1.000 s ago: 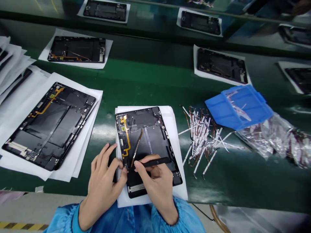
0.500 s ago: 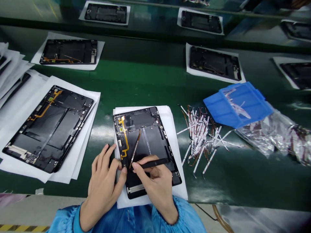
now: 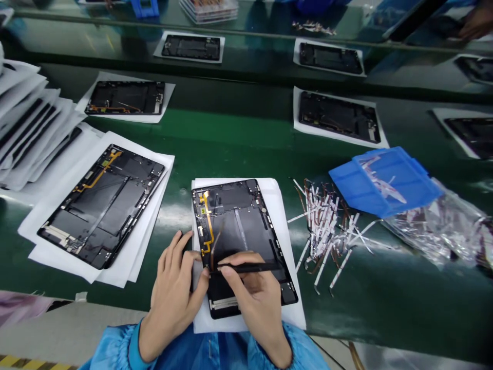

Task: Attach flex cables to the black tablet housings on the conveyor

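Observation:
A black tablet back housing (image 3: 234, 226) lies on a white paper sheet (image 3: 277, 200), with a yellow flex cable (image 3: 208, 221) along its left side. A thin brown flex strip (image 3: 215, 245) rises from the housing's lower middle, and its lower end meets the tool tip. My right hand (image 3: 250, 293) is shut on a slim black tool (image 3: 250, 267), whose tip is at the strip. My left hand (image 3: 173, 293) rests at the housing's lower left edge, fingers apart, thumb against the housing, holding nothing I can see.
A second housing (image 3: 102, 205) lies on white sheets to the left, beside a paper stack (image 3: 31, 118). To the right are a pile of white and brown strips (image 3: 323, 231), a blue plastic tray (image 3: 385, 181) and a silvery bag (image 3: 435, 231). More housings sit along the green belt (image 3: 246, 123).
The whole scene sits lower and further right in view as my head moved. The black tool now lies flatter, and my right hand covers the strip's lower end.

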Demonstrator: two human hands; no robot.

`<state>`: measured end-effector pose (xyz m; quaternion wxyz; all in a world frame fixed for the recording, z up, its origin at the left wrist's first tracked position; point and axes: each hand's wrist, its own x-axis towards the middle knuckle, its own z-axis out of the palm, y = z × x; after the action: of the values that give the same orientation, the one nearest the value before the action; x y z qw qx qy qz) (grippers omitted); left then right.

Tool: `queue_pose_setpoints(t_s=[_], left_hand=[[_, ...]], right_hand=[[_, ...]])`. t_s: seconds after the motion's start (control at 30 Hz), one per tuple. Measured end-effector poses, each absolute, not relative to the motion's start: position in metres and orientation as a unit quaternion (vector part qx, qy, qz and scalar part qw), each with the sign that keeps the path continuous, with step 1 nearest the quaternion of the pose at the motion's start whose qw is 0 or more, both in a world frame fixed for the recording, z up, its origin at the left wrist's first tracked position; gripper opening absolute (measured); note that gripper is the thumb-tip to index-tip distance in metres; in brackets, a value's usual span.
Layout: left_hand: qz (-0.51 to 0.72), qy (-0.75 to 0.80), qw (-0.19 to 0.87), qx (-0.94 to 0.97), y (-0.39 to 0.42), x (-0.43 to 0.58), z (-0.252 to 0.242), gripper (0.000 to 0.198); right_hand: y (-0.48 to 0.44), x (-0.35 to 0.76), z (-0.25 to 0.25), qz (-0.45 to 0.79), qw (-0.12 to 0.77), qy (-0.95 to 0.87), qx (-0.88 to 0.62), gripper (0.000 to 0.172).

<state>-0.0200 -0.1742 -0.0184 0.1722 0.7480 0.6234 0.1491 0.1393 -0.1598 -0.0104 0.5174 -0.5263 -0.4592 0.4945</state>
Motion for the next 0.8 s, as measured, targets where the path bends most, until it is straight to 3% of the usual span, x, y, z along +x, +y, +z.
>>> queue_pose_setpoints(t_s=[0.03, 0.1, 0.17, 0.3, 0.37, 0.47, 0.57, 0.63, 0.8], left_hand=[[0.159, 0.618, 0.181, 0.748, -0.175, -0.022, -0.017, 0.026], [0.168, 0.595, 0.21, 0.758, -0.177, -0.026, -0.014, 0.037], [0.183, 0.562, 0.244, 0.769, -0.182, -0.032, -0.012, 0.03], [0.226, 0.523, 0.335, 0.75, -0.198, -0.046, -0.011, 0.011], [0.233, 0.516, 0.369, 0.738, -0.205, -0.053, -0.01, 0.01], [0.234, 0.515, 0.371, 0.736, -0.211, -0.062, -0.009, 0.014], [0.208, 0.516, 0.374, 0.742, -0.211, -0.067, -0.01, 0.018], [0.197, 0.509, 0.389, 0.742, -0.21, -0.067, -0.011, 0.021], [0.213, 0.546, 0.487, 0.648, -0.209, -0.06, -0.014, 0.023]], right_hand=[[-0.161, 0.141, -0.007, 0.496, 0.525, -0.473, -0.504, 0.002], [-0.162, 0.146, -0.002, 0.479, 0.535, -0.506, -0.479, 0.014], [-0.161, 0.149, 0.0, 0.427, 0.507, -0.554, -0.503, 0.023], [-0.16, 0.144, -0.003, 0.294, 0.328, -0.699, -0.563, 0.014], [-0.162, 0.138, -0.005, 0.247, 0.25, -0.746, -0.566, 0.015], [-0.166, 0.132, -0.009, 0.22, 0.2, -0.76, -0.578, 0.014], [-0.167, 0.129, -0.014, 0.252, 0.214, -0.745, -0.58, 0.005], [-0.168, 0.13, -0.018, 0.287, 0.252, -0.724, -0.574, 0.008], [-0.173, 0.135, -0.01, 0.404, 0.425, -0.624, -0.516, 0.014]])
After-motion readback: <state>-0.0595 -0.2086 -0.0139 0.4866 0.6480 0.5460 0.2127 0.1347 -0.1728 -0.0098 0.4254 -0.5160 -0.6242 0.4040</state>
